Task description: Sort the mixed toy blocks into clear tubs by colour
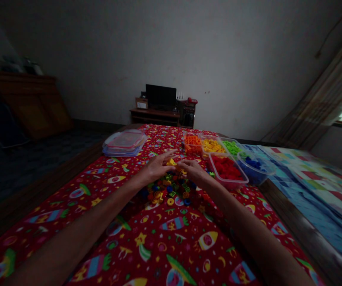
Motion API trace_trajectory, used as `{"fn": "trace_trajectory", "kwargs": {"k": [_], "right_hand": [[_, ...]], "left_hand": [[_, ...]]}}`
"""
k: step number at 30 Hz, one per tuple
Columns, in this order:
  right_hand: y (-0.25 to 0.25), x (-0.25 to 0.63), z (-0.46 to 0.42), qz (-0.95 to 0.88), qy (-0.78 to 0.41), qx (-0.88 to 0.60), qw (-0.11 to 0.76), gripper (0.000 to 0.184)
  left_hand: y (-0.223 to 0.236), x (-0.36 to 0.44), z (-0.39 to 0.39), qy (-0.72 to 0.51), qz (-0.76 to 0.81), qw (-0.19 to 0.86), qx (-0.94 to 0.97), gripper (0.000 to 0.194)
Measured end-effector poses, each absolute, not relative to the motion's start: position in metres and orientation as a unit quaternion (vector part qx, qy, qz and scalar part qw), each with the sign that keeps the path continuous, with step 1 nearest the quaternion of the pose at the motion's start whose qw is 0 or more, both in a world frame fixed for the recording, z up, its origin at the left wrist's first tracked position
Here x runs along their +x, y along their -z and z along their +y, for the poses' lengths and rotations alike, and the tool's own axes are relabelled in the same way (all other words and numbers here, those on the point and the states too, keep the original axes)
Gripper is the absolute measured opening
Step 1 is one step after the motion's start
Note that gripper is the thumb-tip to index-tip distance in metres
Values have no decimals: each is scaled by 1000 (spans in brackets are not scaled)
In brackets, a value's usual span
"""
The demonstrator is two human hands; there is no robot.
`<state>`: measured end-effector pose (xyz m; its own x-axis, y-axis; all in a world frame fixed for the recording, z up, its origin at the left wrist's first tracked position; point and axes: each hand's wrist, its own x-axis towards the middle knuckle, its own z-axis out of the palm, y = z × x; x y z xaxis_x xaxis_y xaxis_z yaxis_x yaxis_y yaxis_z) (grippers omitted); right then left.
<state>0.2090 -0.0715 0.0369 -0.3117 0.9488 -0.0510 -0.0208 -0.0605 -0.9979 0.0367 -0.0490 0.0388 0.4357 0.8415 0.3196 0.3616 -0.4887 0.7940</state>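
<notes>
Both my arms reach forward over a red cloth (165, 242) printed with rockets and stars. My left hand (155, 167) hovers over a heap of small coloured plastic pieces (169, 190), fingers spread, fingertips touching a yellow piece (171, 162). My right hand (193, 170) rests on the far right side of the heap, its fingers curled and pinched near an orange piece. What the right fingers hold is too small to name.
Clear tubs stand beyond the heap: orange (192, 143), yellow (212, 146), green (232, 147), red (227, 168) and blue (256, 165) pieces. A stack of lids (125, 143) lies at the back left. A patterned mat (316, 186) lies to the right. A low TV stand (161, 113) stands by the wall.
</notes>
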Motion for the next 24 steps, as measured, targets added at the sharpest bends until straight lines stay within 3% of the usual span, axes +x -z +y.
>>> {"fn": "trace_trajectory", "kwargs": {"k": [5, 15, 24], "right_hand": [[-33, 206, -71, -526, -655, -362, 405, 37], [-30, 207, -69, -518, -654, -387, 393, 32], [-69, 289, -30, -556, -470, -479, 490, 23]], "left_hand": [[-35, 43, -60, -294, 427, 213, 828, 67], [-38, 47, -66, -250, 427, 194, 847, 73], [-62, 2, -40, -365, 472, 204, 776, 62]]}}
